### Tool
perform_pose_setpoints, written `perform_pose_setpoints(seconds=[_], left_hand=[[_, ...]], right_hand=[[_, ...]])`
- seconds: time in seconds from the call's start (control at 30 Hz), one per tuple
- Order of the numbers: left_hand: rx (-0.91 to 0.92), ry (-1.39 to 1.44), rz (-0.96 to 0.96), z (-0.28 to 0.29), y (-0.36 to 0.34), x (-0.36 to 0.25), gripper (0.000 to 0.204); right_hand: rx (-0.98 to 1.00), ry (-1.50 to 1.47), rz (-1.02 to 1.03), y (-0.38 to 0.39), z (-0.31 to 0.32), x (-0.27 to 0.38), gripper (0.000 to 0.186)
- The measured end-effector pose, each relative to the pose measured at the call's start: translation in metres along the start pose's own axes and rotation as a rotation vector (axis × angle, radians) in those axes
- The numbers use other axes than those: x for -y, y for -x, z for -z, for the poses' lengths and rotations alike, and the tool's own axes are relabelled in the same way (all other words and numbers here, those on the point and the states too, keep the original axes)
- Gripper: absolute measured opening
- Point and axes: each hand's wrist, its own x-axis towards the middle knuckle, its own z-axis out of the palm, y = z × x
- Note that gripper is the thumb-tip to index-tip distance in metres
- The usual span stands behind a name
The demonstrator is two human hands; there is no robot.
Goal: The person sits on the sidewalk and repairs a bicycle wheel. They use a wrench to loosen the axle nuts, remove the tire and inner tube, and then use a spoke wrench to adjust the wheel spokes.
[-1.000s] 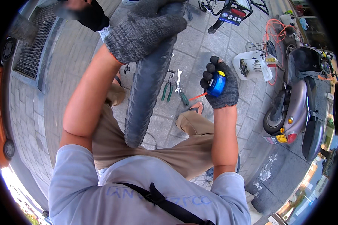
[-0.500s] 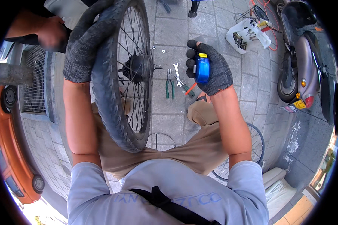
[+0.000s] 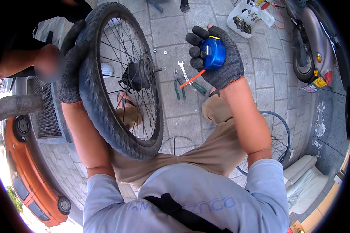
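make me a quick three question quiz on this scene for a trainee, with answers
1. True or false: the left hand is against the tyre.
2. The right hand holds: A) a hammer, B) a blue device, C) a paintbrush.
3. Fill in: the pliers on the paving have ____ handles.

Key: 1 true; 2 B; 3 green.

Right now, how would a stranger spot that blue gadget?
Start at the big bicycle wheel by the left hand, then cross to the right hand. Held there is a rounded blue gadget with a yellow tab and an orange strip. Unlike the silver wrench and green-handled pliers, it has a bright blue body.
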Motion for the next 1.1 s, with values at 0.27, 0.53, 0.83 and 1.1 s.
perform_pose_setpoints(seconds=[0.27, 0.53, 0.83, 1.1], left_hand=[[-0.163, -0.029, 0.082, -0.029, 0.007, -0.031, 0.061], [-0.336, -0.069, 0.229, -0.041, 0.023, -0.04, 0.066], [-0.263, -0.052, 0.139, -0.032, 0.017, -0.036, 0.061], [-0.101, -0.02, 0.05, -0.015, 0.009, -0.022, 0.055]], right_hand=[[-0.05, 0.134, 0.062, 0.017, -0.017, -0.007, 0.05], [0.037, 0.622, 0.075, 0.027, -0.001, -0.032, 0.038], [-0.068, 0.665, 0.149, 0.017, 0.005, -0.032, 0.035], [-0.062, 0.67, 0.103, 0.013, 0.01, -0.038, 0.035]])
